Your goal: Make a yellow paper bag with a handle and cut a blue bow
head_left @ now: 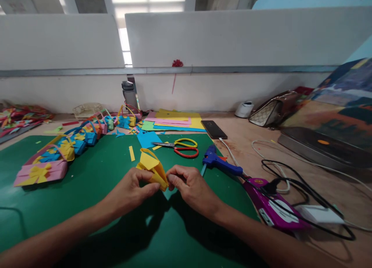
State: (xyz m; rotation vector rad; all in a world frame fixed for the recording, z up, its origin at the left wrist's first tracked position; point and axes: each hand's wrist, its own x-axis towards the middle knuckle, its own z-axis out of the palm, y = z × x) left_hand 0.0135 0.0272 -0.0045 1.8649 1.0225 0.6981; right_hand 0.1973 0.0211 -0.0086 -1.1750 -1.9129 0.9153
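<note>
Left fingers [151, 188] partly hide yellow paper [148, 162]; right fingers [176, 181] perhaps pinching

No text, brand or number can be read; the markings [286, 211] on the purple power strip [266, 206] are unclear.

I count one left hand [138, 186], one right hand [190, 187] and one yellow paper piece [151, 165]. There's one pair of scissors [173, 145], one glue gun [222, 163], and I can make out two loose yellow strips [131, 153]. Of the little paper baskets [67, 149] I see at least six; the far ones overlap too much for a firm number. Then one phone [214, 129], one bottle [129, 96], one handbag [270, 109], one power strip [269, 206].
</note>
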